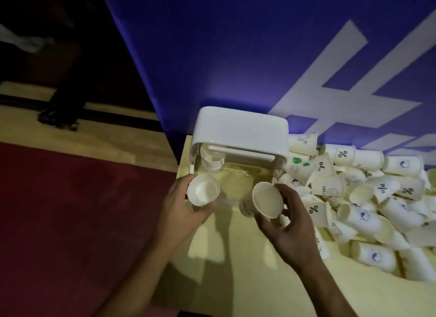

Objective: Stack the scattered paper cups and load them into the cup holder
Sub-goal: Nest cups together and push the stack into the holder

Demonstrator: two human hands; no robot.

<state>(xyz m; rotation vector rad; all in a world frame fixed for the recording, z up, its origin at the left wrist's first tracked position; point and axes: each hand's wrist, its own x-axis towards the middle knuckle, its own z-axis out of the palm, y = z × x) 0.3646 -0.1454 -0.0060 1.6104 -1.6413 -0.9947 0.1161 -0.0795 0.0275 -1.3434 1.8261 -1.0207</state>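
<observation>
Before the white cup holder [240,128], the left hand [181,208] curls its fingers round the first cup [203,192] and the right hand [290,224] grips the second cup [267,203] by its wall, both mouths turned up. To nest them well, I think one base should enter the other mouth with the axes in line, pushed gently so no rim is crushed. The pile of loose cups [377,198] waits on the table [247,269], just to the right.

white cup holder [240,130], cream cups [368,198], blue-and-white wall [236,45]
</observation>
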